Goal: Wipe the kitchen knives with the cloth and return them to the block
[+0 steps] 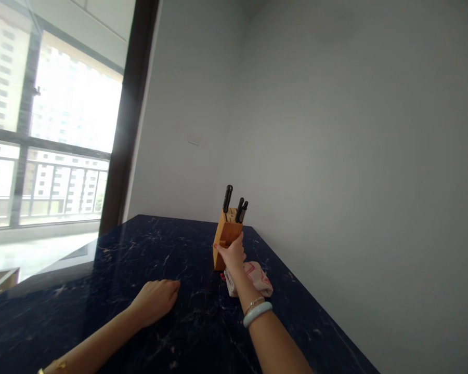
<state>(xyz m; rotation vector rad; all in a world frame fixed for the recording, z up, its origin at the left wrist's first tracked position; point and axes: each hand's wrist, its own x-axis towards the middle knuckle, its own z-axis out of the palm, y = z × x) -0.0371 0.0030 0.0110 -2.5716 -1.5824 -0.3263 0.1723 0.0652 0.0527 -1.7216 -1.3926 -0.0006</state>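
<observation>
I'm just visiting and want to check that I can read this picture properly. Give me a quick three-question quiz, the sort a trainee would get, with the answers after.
1. Fill the gap: the ____ hand grips the wooden knife block.
2. True or false: the folded cloth lies on top of the knife block.
3. What surface does the left hand rest on?

Key:
1. Right: the right hand has its thumb and fingers around the block.
2. False: the cloth lies on the table, near the block's base and partly hidden by the right forearm.
3. The dark table.
</observation>
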